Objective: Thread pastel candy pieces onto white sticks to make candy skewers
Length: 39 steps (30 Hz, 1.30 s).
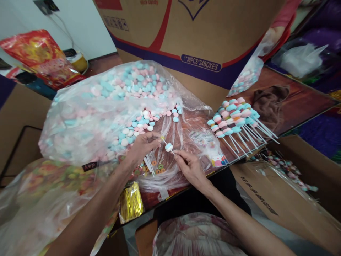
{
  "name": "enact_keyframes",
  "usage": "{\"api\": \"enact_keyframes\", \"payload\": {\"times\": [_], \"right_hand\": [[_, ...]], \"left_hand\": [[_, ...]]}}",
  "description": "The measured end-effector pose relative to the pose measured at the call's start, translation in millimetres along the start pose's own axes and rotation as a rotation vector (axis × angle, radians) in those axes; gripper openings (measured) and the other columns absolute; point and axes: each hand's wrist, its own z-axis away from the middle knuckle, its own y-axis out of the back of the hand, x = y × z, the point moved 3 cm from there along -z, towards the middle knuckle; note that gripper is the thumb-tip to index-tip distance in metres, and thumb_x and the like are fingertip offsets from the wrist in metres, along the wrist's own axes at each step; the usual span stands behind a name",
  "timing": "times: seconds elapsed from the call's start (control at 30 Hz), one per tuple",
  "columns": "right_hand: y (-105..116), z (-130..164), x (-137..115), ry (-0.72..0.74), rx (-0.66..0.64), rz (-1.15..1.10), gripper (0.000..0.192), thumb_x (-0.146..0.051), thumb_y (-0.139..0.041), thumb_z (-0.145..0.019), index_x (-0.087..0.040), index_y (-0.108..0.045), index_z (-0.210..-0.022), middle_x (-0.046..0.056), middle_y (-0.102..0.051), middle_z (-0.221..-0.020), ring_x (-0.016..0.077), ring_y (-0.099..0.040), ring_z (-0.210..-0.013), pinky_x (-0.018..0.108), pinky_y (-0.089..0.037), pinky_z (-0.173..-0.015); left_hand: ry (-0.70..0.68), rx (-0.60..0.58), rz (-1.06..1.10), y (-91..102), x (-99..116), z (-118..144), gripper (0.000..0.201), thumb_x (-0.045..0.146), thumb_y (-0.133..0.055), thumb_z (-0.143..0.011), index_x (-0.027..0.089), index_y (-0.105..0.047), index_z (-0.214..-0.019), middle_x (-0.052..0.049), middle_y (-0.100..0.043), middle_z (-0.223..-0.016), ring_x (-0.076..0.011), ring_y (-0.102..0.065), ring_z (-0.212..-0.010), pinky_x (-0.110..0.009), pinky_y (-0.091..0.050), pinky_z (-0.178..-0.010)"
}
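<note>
Near the tabletop's point(301, 106) front edge: right hand point(189, 167) pinching a thin white stick point(172, 152), left hand point(144, 144) closing fingertips at its other end, blue-and-white candy point(168, 147) threaded between. Likely light, brittle; stick slender and bendable, so gripping close beside the candy. Farther right, lying finished skewers point(237, 121); beyond, spilling from the plastic bag point(106, 106), loose candies point(138, 124).

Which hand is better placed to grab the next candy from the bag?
Left. The left hand sits at the loose candies spilling from the bag, pinching only the stick's tip. The right hand holds the stick's lower end, farther from the pile, so it is likely best kept steadying it.
</note>
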Motion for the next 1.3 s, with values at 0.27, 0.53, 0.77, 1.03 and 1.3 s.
{"api": "enact_keyframes", "payload": {"times": [0.27,0.53,0.77,1.03,1.3], "right_hand": [[0.3,1.1,1.1,-0.019,0.055,-0.036,0.035,-0.037,-0.055,-0.094,-0.018,-0.076,-0.116,-0.002,-0.050,-0.057,0.0143,-0.047,-0.055,0.025,-0.040,-0.053],[-0.7,0.5,-2.9,-0.006,0.026,-0.022,0.033,-0.036,-0.056,-0.093,-0.020,-0.078,-0.111,-0.001,-0.056,-0.062,0.0144,-0.050,-0.059,0.024,-0.040,-0.054],[-1.4,-0.3,0.7,0.007,0.048,0.040,0.032,-0.036,-0.055,-0.094,-0.019,-0.077,-0.108,0.000,-0.058,-0.064,0.0154,-0.052,-0.061,0.024,-0.040,-0.055],[0.9,-0.3,-6.0,0.023,0.000,0.056,0.025,-0.035,-0.052,-0.097,-0.019,-0.067,-0.086,-0.002,-0.050,-0.063,0.0131,-0.045,-0.059,0.024,-0.037,-0.056],[1.2,2.0,-6.3,0.076,0.027,0.087,0.026,-0.032,-0.050,-0.099,-0.020,-0.056,-0.076,-0.004,-0.046,-0.062,0.0122,-0.044,-0.059,0.025,-0.037,-0.061]], "left_hand": [[0.060,0.031,0.161,-4.0,-1.8,1.7,0.042,0.047,-0.086,-0.062,0.017,-0.076,-0.089,-0.003,-0.070,-0.074,-0.0126,-0.062,-0.067,-0.025,-0.049,-0.065],[0.054,0.098,0.169,-7.7,-3.9,1.1,0.040,0.048,-0.086,-0.062,0.017,-0.074,-0.084,-0.006,-0.074,-0.083,-0.0163,-0.068,-0.078,-0.028,-0.052,-0.073],[0.055,0.100,0.139,-10.5,2.8,5.9,0.047,0.053,-0.086,-0.061,0.017,-0.070,-0.085,-0.007,-0.075,-0.083,-0.0170,-0.068,-0.078,-0.026,-0.051,-0.067],[0.190,-0.006,0.261,-17.5,-1.5,7.4,0.060,0.038,-0.093,-0.051,0.018,-0.058,-0.096,0.001,-0.068,-0.072,-0.0143,-0.067,-0.070,-0.026,-0.051,-0.066],[0.167,-0.100,0.170,-16.5,4.0,13.8,0.054,0.048,-0.086,-0.065,0.018,-0.059,-0.101,-0.004,-0.072,-0.086,-0.0164,-0.069,-0.078,-0.027,-0.053,-0.071]]}}
